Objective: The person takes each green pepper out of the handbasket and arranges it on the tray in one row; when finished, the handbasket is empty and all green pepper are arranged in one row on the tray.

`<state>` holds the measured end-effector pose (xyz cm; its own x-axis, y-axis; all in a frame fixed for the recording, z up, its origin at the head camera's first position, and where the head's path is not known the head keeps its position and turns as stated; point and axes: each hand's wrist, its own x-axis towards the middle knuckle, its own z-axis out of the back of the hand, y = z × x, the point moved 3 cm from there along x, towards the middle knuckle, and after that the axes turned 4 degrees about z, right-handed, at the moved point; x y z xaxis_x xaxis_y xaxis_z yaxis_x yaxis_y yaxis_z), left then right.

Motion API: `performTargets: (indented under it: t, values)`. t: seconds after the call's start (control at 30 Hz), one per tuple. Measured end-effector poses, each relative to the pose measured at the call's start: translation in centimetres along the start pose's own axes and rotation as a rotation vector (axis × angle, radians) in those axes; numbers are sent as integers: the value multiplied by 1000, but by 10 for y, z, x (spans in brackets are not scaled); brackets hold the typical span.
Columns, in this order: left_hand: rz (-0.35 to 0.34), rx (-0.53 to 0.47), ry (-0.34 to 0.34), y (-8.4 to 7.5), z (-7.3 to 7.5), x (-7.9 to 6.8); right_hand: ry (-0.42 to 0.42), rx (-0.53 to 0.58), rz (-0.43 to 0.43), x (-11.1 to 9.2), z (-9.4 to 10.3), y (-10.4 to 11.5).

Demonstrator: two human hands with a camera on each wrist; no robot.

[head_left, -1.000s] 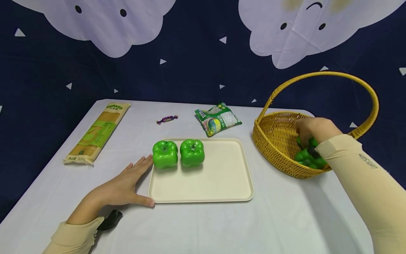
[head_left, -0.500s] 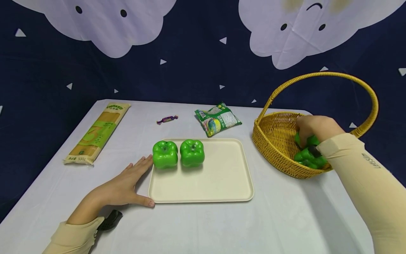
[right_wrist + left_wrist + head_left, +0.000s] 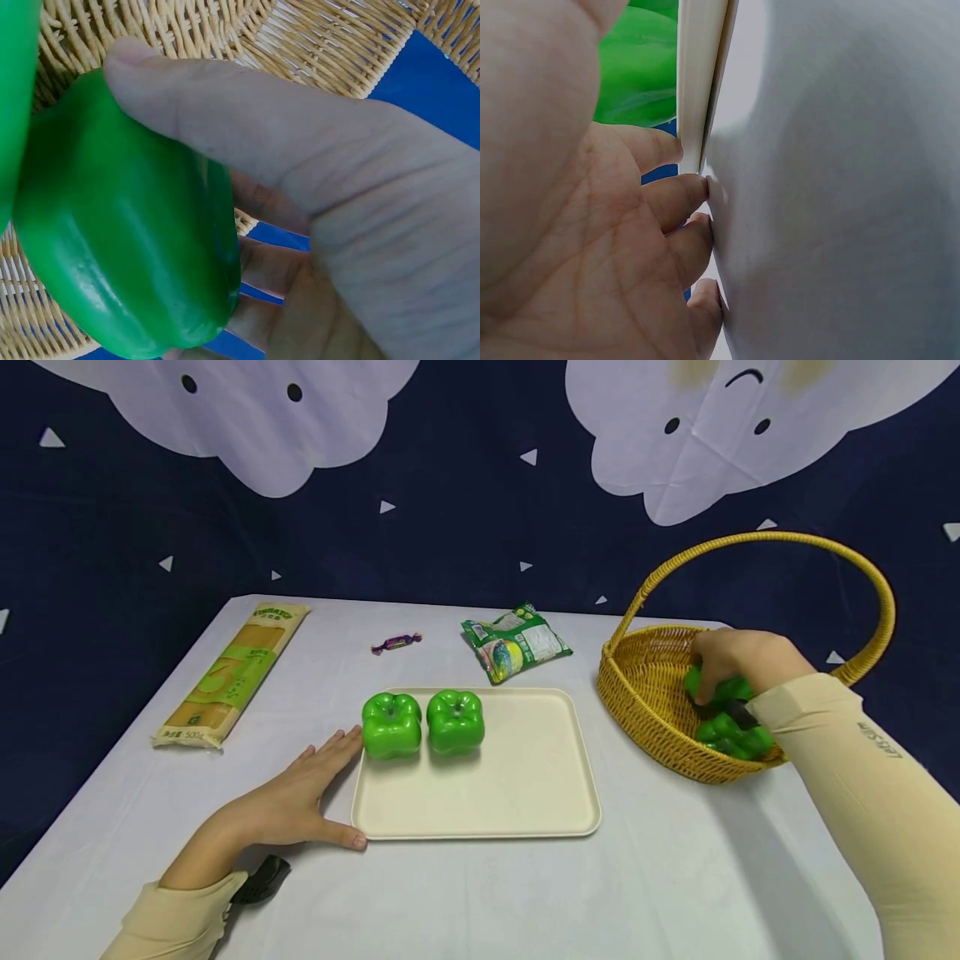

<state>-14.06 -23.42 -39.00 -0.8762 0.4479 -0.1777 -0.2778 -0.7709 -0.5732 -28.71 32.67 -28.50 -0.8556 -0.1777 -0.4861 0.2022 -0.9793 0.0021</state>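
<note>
Op: Right hand status?

Eng: Your right hand (image 3: 738, 662) is grasping a glossy green bell pepper (image 3: 127, 225) — thumb over one side, fingers round the other. That pepper sits inside the yellow woven wicker basket (image 3: 645, 712), under your right palm. Can't tell whether it touches the basket floor.

Op: Anything else in there?

Eng: A second glossy green pepper (image 3: 733, 739), nearer you than your right hand. The basket's tall arched handle (image 3: 765, 536) shows above your right hand.

Op: Left hand?

Eng: Released, gripping nothing. Your left hand (image 3: 288, 806) is spread out, index fingertip touching the left rim of the cream rectangular tray (image 3: 517, 781), thumb tip at its near-left corner. On the tray, stem up, a third green pepper (image 3: 392, 728) is just beside your left fingertips; a fourth green pepper (image 3: 456, 723) is right of it — narrow gap between them.

Op: Rest of the table?

Eng: Long flat yellow-brown packet with a green label (image 3: 232, 675), ahead of your left hand and to its left. Small purple twist-wrapped candy (image 3: 397, 643), ahead and right of your left hand. Crumpled green snack bag (image 3: 516, 642), beyond the tray, between your hands. White tablecloth (image 3: 480, 902) under all of it.
</note>
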Motion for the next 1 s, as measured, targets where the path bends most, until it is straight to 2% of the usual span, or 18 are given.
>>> performTargets:
  t: [0.47, 1.0]
  values:
    - [-2, -1, 0, 1, -1, 0, -23, 22, 58, 1, 1, 3]
    - [-1, -4, -5, 2, -1, 0, -71, 46, 69, -6, 7, 10]
